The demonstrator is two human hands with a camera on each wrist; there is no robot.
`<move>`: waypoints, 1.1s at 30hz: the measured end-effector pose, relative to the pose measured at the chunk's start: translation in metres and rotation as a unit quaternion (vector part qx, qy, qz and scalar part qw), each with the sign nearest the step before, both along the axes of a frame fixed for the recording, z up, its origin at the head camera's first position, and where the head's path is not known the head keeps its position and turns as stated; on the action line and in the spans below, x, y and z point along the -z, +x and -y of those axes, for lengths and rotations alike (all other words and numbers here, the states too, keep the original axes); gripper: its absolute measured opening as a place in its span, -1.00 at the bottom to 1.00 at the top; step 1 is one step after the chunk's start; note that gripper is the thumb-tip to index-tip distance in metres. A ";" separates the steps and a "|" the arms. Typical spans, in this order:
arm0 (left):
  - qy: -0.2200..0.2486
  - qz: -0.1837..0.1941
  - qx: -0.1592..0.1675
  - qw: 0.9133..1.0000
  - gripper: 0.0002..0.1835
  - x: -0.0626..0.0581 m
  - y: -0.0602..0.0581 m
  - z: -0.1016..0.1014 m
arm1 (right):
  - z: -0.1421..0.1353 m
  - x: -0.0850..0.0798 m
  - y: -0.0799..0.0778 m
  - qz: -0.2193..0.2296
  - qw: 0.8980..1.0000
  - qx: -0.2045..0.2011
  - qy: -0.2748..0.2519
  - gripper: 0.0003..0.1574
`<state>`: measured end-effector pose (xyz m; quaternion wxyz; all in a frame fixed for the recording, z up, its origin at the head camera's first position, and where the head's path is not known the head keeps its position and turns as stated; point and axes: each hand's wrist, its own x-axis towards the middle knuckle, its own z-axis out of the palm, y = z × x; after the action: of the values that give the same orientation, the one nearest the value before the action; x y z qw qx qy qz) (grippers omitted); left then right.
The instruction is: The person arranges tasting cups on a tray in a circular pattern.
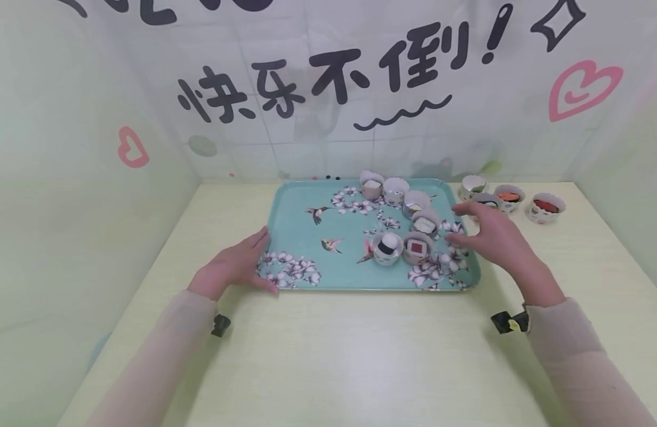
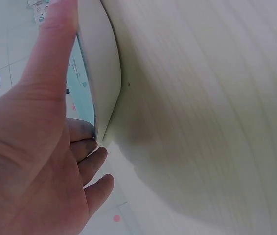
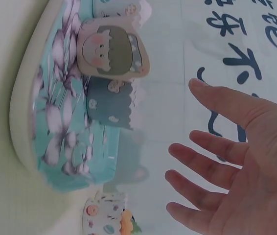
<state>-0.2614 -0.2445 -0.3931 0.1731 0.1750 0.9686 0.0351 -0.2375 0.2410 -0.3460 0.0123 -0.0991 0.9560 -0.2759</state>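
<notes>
The left hand rests against the front-left corner of a turquoise tray patterned with flowers and birds. Its thumb lies along the front rim, with the other fingers at the left rim. In the left wrist view the fingertips reach the tray's edge. Spread and holding nothing, the right hand hovers by the tray's right side. Several patterned paper cups with small sushi-like pieces stand on the tray's right half, among them one with a black-banded white piece and one with a red-topped piece.
More paper cups stand on the pale table beyond the tray's right edge, including one with an orange piece and one with a red piece. A wall sheet with large black writing rises behind the table.
</notes>
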 end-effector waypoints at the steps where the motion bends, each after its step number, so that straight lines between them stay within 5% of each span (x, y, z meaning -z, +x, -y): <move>1: 0.001 0.000 -0.001 1.000 0.55 0.000 0.000 0.000 | -0.003 0.000 -0.001 -0.006 1.000 0.006 -0.003 -0.21; 8: -0.001 0.000 -0.003 1.000 0.54 -0.002 0.002 -0.001 | -0.020 0.006 -0.006 -0.036 0.997 0.064 -0.038 -0.19; 20: 0.005 0.002 -0.006 1.000 0.55 -0.002 0.002 0.000 | -0.042 0.020 -0.029 -0.020 0.982 0.164 -0.096 -0.10; 33: 0.008 0.002 -0.007 1.000 0.58 -0.001 0.002 0.000 | -0.060 0.037 -0.050 0.011 0.973 0.207 -0.098 -0.17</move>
<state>-0.2593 -0.2446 -0.3924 0.1731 0.1694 0.9692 0.0445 -0.2874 0.3008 -0.3826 -0.0442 0.1034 0.9240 -0.3655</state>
